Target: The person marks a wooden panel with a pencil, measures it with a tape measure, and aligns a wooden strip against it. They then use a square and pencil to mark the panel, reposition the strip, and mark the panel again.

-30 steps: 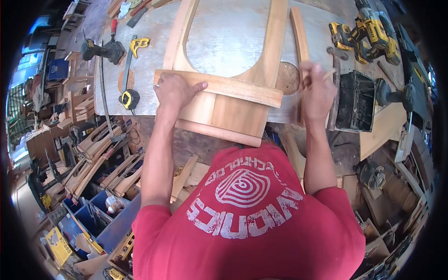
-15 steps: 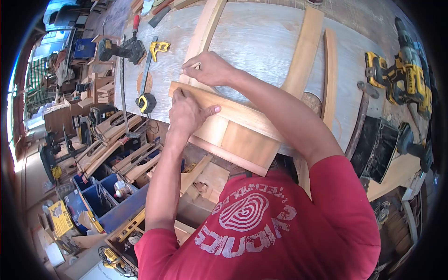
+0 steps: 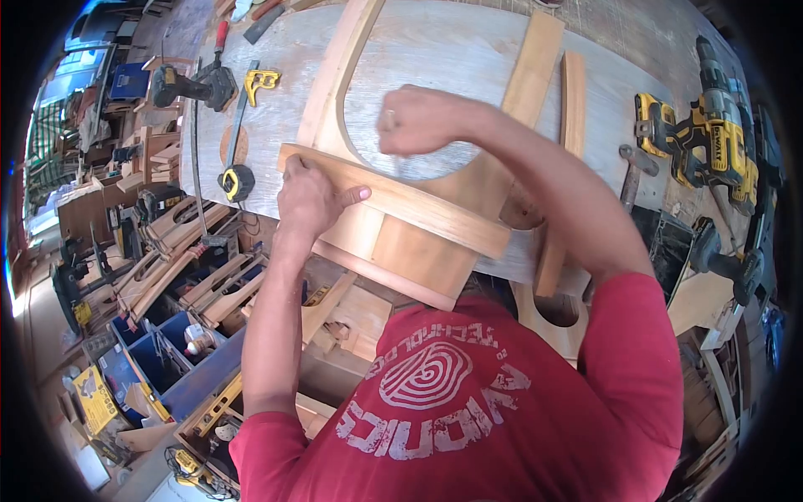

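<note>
My left hand (image 3: 309, 199) is closed around the left end of a wooden rail (image 3: 401, 201), its thumb along the top face. That rail lies across a pale wooden assembly with a curved inner edge (image 3: 339, 125) and a wide panel (image 3: 418, 251) on the near side. Above the rounded opening, my right hand (image 3: 425, 121) is raised and closed, slightly blurred. Whatever its fingers may hold is hidden.
A tape measure (image 3: 237, 182), yellow-handled square (image 3: 261, 82) and black drill (image 3: 194, 86) lie left on the workbench (image 3: 280, 125). Loose boards (image 3: 535, 63), a hammer (image 3: 636, 171) and yellow drills (image 3: 715, 142) are right. A blue toolbox (image 3: 201, 381) stands below left.
My right hand has moved right, away from the assembly's left side, to above the opening. My left hand keeps its grip on the rail. The whole view has shifted slightly.
</note>
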The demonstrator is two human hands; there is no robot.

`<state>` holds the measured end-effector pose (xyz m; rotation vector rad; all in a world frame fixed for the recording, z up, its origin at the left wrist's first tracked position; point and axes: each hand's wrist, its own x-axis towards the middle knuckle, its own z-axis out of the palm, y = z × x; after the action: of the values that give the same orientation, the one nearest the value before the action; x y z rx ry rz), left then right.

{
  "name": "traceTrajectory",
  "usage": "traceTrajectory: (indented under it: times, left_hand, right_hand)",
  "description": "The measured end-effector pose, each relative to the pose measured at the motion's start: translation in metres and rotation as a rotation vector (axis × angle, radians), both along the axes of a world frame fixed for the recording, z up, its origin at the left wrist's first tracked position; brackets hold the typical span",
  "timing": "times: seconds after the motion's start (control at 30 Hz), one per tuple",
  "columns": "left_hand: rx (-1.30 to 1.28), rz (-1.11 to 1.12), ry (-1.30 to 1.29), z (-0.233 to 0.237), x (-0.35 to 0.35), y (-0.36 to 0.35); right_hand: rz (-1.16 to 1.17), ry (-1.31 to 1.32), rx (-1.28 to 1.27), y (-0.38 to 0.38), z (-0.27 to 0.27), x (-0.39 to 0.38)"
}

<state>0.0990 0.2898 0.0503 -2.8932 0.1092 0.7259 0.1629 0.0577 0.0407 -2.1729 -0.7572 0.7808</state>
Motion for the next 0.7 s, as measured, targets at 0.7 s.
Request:
traceTrajectory:
  times: [0.7]
  left_hand:
    - [0.041, 0.011, 0.04, 0.002, 0.004, -0.001]
  right_hand:
    - [-0.211, 0.032, 0.357, 0.042, -0.048, 0.0]
